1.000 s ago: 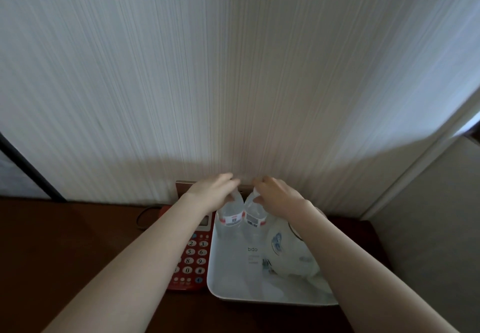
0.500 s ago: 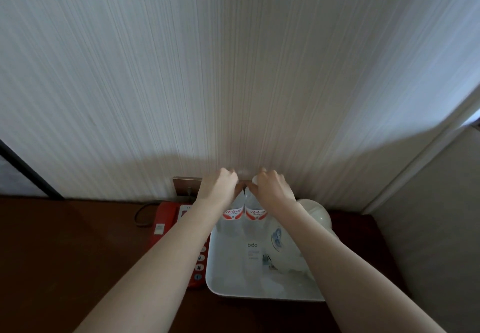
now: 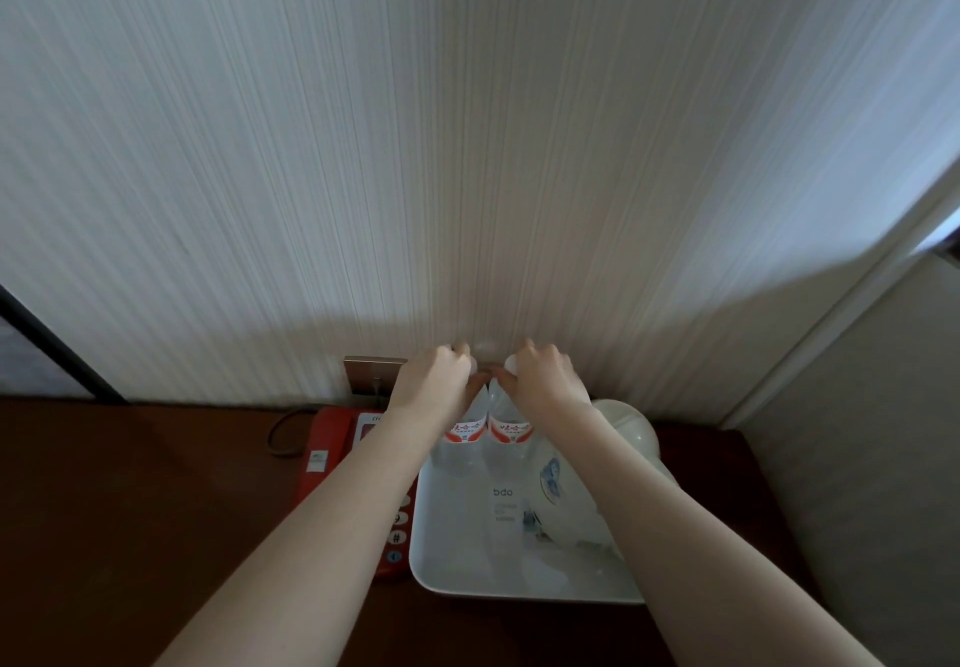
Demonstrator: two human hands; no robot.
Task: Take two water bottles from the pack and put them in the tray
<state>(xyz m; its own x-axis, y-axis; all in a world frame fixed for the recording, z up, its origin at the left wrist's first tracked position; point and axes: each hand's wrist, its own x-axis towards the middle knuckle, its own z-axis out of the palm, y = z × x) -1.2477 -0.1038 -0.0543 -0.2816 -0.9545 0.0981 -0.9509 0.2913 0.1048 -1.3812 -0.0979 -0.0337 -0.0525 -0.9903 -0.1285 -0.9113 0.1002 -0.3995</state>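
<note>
Two clear water bottles with red-and-white labels stand upright side by side at the far end of a white tray (image 3: 441,557). My left hand (image 3: 434,383) grips the top of the left bottle (image 3: 462,437). My right hand (image 3: 540,378) grips the top of the right bottle (image 3: 511,435). Both caps are mostly hidden under my fingers. The bottles touch each other, close to the wall. No pack is in view.
A red telephone (image 3: 332,450) lies left of the tray on the dark wooden table (image 3: 130,510). A white kettle (image 3: 623,437) sits in the tray's right side under my right arm. A wall socket plate (image 3: 369,372) is behind the phone.
Both hands have shifted slightly toward the wall with the bottles, and the bottles now stand more upright at the tray's far end. The camera has tilted a little.
</note>
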